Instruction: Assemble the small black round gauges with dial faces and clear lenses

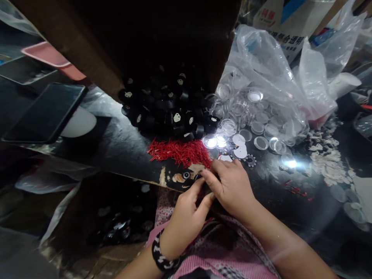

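Observation:
My left hand (pixel 188 213), with a patterned black band on its wrist, is closed at the front edge of the dark table, its thumb and fingers pinched near the other hand. My right hand (pixel 232 186) meets it from the right, fingers bent and pressed together. Something small and dark shows between them, too hidden to name. Just left of the fingertips lies a small round ring-like part (pixel 186 175). Behind it is a pile of red thin pieces (pixel 180 152). White discs (pixel 240 151) and a dark patterned disc (pixel 250 160) lie beyond my right hand.
Black round parts (pixel 174 112) are heaped before a large dark box (pixel 174 35). Clear round covers (pixel 261 116) spill from a plastic bag (pixel 261 58). Small white pieces (pixel 327 159) lie at right. A phone (pixel 46 112) leans at left. An open box (pixel 95 248) sits below the table edge.

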Action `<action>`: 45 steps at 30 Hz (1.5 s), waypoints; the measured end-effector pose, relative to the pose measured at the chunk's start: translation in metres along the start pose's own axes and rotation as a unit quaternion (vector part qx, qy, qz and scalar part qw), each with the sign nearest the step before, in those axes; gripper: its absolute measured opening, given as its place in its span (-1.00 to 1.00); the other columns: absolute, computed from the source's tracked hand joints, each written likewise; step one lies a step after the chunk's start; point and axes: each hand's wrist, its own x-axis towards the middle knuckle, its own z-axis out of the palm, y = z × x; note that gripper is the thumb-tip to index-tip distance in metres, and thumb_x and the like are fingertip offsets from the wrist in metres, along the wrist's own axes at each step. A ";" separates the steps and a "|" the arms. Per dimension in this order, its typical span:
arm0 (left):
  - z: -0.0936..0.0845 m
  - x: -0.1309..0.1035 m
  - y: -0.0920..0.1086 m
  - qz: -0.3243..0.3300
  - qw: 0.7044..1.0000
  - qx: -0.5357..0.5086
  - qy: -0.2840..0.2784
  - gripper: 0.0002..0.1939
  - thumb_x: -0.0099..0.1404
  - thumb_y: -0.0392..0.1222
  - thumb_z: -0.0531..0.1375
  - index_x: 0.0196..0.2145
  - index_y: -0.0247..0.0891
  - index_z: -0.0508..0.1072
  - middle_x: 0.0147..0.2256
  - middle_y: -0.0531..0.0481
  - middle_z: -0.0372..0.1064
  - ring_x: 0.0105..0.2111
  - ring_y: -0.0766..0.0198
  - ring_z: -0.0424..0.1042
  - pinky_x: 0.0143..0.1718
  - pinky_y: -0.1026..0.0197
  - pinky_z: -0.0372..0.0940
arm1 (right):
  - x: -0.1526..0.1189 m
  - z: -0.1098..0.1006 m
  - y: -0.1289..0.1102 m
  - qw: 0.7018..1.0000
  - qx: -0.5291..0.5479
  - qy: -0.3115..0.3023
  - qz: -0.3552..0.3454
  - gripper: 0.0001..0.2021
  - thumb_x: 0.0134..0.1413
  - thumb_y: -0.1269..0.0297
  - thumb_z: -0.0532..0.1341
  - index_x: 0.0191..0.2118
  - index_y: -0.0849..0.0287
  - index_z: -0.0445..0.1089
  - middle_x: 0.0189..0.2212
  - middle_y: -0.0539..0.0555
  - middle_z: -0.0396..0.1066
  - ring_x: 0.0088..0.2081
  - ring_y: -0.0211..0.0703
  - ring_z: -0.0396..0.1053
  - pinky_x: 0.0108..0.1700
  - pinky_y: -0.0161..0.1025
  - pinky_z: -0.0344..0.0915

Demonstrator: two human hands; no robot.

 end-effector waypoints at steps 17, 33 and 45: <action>-0.143 -0.056 -0.061 -0.020 0.930 0.310 0.196 -0.56 0.27 -0.04 0.15 0.09 -0.13 0.37 0.18 -0.13 0.27 0.21 -0.04 0.19 0.25 -0.13 0.02 | 0.002 -0.004 0.011 0.973 0.215 -0.078 0.007 -0.76 0.28 0.20 0.06 -0.36 0.13 0.39 -0.45 0.02 0.45 -0.40 -0.18 0.37 -0.32 -0.24 0.19; -0.163 0.116 0.004 0.029 0.934 0.174 0.312 -0.43 0.26 -0.01 0.15 0.17 -0.26 0.19 0.04 -0.28 0.35 -0.01 0.06 0.42 0.02 0.02 0.31 | -0.009 -0.002 0.006 0.968 0.211 -0.133 0.024 -0.80 0.26 0.27 0.08 -0.31 0.14 0.43 -0.39 0.08 0.47 -0.32 -0.08 0.39 -0.25 -0.12 0.30; -0.051 0.012 0.003 0.026 0.993 0.110 -0.011 -0.65 0.15 -0.03 0.30 -0.08 -0.01 0.50 -0.04 -0.04 0.43 0.02 -0.06 0.36 0.14 -0.15 0.19 | -0.010 -0.019 0.032 0.986 0.162 -0.034 0.013 -0.74 0.14 0.48 0.09 -0.14 0.13 0.47 -0.23 0.06 0.46 -0.16 -0.16 0.41 -0.05 -0.20 0.29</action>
